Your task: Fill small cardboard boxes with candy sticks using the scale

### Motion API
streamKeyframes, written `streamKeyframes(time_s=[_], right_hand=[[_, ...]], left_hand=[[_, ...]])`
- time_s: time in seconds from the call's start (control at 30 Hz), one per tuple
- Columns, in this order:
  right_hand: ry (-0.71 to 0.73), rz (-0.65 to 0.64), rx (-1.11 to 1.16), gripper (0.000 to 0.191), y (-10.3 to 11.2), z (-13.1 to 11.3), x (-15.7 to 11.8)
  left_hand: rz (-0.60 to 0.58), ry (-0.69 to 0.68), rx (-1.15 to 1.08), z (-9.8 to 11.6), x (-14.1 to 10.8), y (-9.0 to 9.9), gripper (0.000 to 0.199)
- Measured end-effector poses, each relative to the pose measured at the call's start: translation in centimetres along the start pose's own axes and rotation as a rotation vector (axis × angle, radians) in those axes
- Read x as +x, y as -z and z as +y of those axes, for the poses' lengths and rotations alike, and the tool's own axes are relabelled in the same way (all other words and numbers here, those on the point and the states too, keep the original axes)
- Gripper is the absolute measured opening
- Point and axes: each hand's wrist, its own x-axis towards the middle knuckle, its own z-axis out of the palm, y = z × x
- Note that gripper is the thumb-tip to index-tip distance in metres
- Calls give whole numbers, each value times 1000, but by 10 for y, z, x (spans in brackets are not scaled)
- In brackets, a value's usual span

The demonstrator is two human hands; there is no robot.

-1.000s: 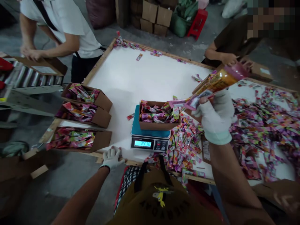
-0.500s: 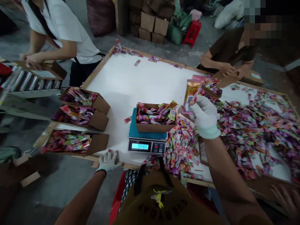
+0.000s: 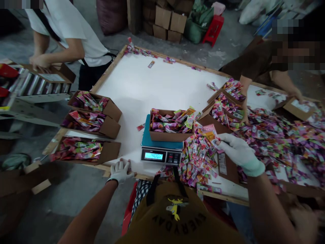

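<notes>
White glove [image 3: 232, 145] on right hand [image 3: 237, 150] with pale green cuff [image 3: 254, 166], white glove [image 3: 120, 174] on left hand [image 3: 120, 171], dark wristband [image 3: 114, 180], olive-brown apron [image 3: 152, 220], dark straps [image 3: 153, 189], yellow figure [image 3: 175, 208], black "EVERYDAY" lettering [image 3: 177, 231].

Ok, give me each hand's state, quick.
Left hand: open, resting on the table edge.
Right hand: closed, apparently pinching a packet by the loose pile.

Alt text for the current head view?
Gloved right hand holds a packet at a packet pile, beside a scale bearing a filled box. Left hand rests on the table edge; three filled boxes stand at left.
</notes>
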Motion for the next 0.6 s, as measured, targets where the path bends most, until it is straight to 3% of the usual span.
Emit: streamKeyframes(time_s=[0.17, 0.27, 0.4, 0.5, 0.6], right_hand=[[-5, -354, -99, 35, -8, 21, -14], [-42, -439, -145, 42, -20, 40, -12], [-96, -229, -231, 63, -35, 36, 31], [-67, -34, -272, 64, -50, 1, 82], [166, -10, -310, 69, -73, -48, 115]], left_hand=[[-20, 7, -8, -1, 3, -2, 111], [-24, 3, -16, -3, 5, -6, 112], [-16, -8, -28, -5, 6, -8, 110], [0, -3, -47, -6, 4, -7, 108], [32, 2, -99, -6, 1, -4, 107]])
